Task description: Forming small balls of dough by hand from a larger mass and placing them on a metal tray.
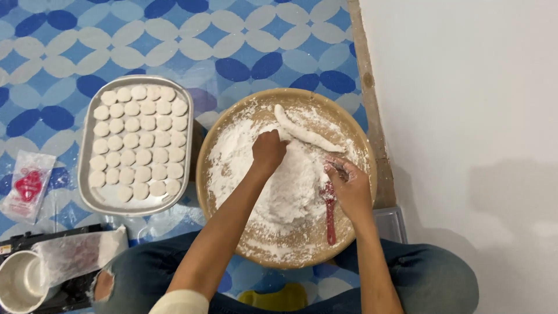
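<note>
A round wooden board (354,136) lies on the floor, heaped with white flour (290,186). A long roll of white dough (307,134) lies across its far side. My left hand (268,150) is closed on the near end of that roll. My right hand (349,185) grips a red-handled tool (330,218) whose handle points toward me; its working end is hidden under my fingers. A metal tray (104,200) to the left holds several rows of small round dough pieces (139,139).
A blue and white patterned mat (232,46) covers the floor. A white wall (465,116) rises on the right. At lower left sit a white cup (17,282), a plastic bag (78,256) and a small packet (28,186). My knees in jeans frame the board.
</note>
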